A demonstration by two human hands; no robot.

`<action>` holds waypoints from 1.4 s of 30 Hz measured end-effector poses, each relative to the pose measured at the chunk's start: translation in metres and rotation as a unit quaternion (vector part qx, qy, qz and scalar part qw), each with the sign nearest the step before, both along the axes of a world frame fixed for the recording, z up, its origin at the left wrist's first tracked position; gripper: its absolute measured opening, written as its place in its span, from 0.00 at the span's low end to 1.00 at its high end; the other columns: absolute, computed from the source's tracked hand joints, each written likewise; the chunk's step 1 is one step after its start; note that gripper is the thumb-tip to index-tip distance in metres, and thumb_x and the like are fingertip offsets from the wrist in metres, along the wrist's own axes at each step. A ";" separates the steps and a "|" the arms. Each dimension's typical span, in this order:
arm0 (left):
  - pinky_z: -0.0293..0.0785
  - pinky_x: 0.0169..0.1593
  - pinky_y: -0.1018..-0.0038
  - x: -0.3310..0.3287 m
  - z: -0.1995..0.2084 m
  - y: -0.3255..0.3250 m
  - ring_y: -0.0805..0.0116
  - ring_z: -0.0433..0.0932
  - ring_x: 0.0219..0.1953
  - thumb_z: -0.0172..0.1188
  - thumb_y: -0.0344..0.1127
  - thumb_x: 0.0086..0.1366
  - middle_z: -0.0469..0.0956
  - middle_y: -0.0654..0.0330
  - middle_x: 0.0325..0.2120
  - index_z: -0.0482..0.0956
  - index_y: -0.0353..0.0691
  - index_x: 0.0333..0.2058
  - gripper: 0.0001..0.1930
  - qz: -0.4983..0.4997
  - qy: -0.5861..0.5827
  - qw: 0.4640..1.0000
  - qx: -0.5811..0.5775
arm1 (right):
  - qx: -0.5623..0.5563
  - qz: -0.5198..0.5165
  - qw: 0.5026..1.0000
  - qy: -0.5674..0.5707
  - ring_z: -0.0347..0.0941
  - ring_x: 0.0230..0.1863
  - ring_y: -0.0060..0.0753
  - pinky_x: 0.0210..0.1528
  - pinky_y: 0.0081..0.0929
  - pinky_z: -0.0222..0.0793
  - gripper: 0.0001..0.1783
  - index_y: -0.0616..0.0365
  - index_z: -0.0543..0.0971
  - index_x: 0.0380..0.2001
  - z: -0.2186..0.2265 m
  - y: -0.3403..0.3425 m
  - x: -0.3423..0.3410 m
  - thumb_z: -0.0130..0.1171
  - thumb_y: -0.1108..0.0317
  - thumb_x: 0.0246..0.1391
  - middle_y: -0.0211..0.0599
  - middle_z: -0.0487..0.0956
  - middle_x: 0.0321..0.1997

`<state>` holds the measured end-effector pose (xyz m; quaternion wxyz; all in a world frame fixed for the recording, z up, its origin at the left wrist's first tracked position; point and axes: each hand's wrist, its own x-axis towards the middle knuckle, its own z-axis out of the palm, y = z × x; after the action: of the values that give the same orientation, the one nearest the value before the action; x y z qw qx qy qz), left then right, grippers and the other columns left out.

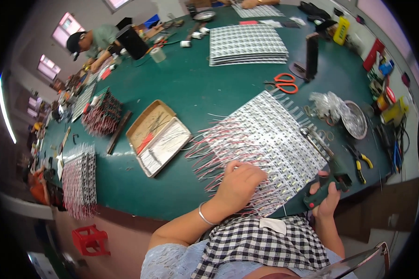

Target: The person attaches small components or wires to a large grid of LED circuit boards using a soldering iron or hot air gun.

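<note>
Our left hand (239, 185) has its fingers curled on the board (284, 139), by the wires (222, 145); can't tell if they pinch one. Our right hand (329, 203), nearer the board's right edge, grips the green tool (334, 178), long axis pointing away and slightly left.

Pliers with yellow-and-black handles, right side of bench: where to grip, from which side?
Probably both handles of the pliers, from the near right: they splay that way, while the head points far left. The right hand holds a dark green tool, so it would need freeing first.
</note>
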<state>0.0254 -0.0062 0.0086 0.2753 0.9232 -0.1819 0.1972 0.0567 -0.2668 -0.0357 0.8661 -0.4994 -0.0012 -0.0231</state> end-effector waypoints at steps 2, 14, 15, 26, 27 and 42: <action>0.64 0.42 0.69 0.005 0.002 -0.004 0.65 0.74 0.34 0.55 0.23 0.45 0.76 0.63 0.30 0.76 0.43 0.32 0.13 -0.032 0.004 0.999 -0.027 | 0.013 0.004 1.000 0.013 0.70 0.23 0.33 0.21 0.25 0.69 0.23 0.61 0.59 0.52 0.001 0.002 0.000 0.45 0.61 0.56 0.49 0.70 0.46; 0.67 0.24 0.70 0.043 0.002 -0.016 0.63 0.71 0.22 0.57 0.24 0.44 0.68 0.61 0.19 0.78 0.41 0.29 0.11 -0.054 0.082 0.994 0.047 | -0.014 0.035 0.999 0.026 0.72 0.23 0.33 0.17 0.22 0.67 0.26 0.70 0.62 0.49 0.006 -0.003 0.002 0.49 0.59 0.55 0.52 0.70 0.45; 0.67 0.24 0.70 0.046 0.000 -0.015 0.63 0.71 0.23 0.57 0.23 0.44 0.68 0.61 0.19 0.78 0.41 0.30 0.11 -0.053 0.079 0.994 0.050 | -0.020 0.044 0.998 0.031 0.72 0.23 0.32 0.17 0.21 0.67 0.26 0.71 0.63 0.48 0.005 -0.004 0.002 0.49 0.58 0.55 0.52 0.70 0.46; 0.65 0.24 0.72 0.052 -0.020 -0.010 0.65 0.70 0.22 0.55 0.27 0.46 0.67 0.62 0.20 0.77 0.40 0.31 0.11 -0.076 0.065 0.994 0.038 | -0.063 0.056 0.995 0.047 0.72 0.23 0.32 0.22 0.24 0.68 0.31 0.66 0.59 0.53 0.008 -0.010 -0.008 0.51 0.54 0.54 0.49 0.70 0.47; 0.65 0.24 0.72 0.051 -0.020 -0.010 0.65 0.70 0.22 0.55 0.27 0.46 0.67 0.62 0.20 0.77 0.40 0.31 0.11 -0.080 0.068 0.994 0.035 | -0.082 0.053 0.994 0.044 0.72 0.24 0.32 0.23 0.25 0.68 0.33 0.65 0.59 0.54 0.009 -0.014 -0.012 0.52 0.53 0.53 0.49 0.70 0.47; 0.64 0.21 0.72 0.048 -0.019 -0.012 0.66 0.68 0.20 0.56 0.26 0.47 0.65 0.62 0.19 0.78 0.39 0.32 0.11 -0.091 0.098 0.990 0.046 | -0.409 0.188 0.893 -0.028 0.74 0.42 0.37 0.47 0.30 0.67 0.18 0.64 0.75 0.42 0.033 -0.039 -0.045 0.56 0.74 0.44 0.44 0.76 0.43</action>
<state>0.0732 -0.0186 -0.0108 0.2654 0.9293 -0.2468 0.0714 0.0119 -0.3057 -0.0026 0.5735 -0.7988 -0.1286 0.1285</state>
